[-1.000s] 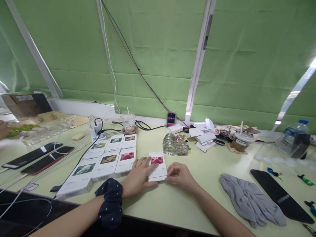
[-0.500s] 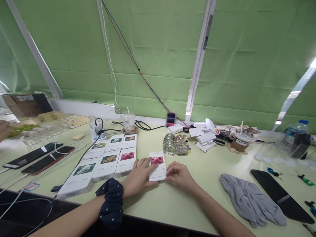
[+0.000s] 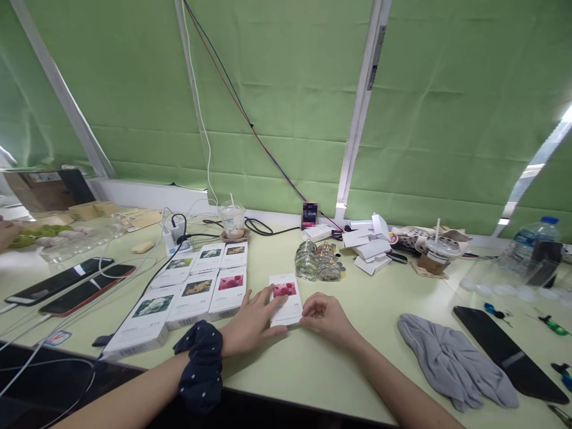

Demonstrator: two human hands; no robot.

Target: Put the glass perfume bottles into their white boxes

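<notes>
A small white cardboard box (image 3: 292,307) with a red-berry picture lies flat on the table in front of me. My left hand (image 3: 255,313) rests over its left side, fingers spread, the index finger across the front and the thumb stretched by the near edge. At the box's lower right corner, my right hand (image 3: 328,319) has its fingers curled and pinched against the edge. A dark dotted scrunchie (image 3: 200,363) circles my left wrist. Left of my hands lie several similar picture boxes (image 3: 192,298) in two rows. Round clear glass containers (image 3: 306,262) stand just beyond the box.
Crumpled white cartons (image 3: 369,241) lie at the back, near a drink cup (image 3: 438,253). A grey cloth (image 3: 451,357) and a black phone (image 3: 509,354) are at right. Cabled phones (image 3: 87,289) and another plastic cup (image 3: 232,221) are leftward. Another person's hand (image 3: 6,232) shows far left.
My right hand has shifted slightly to the right along the box's corner. The box and my left hand have barely moved.
</notes>
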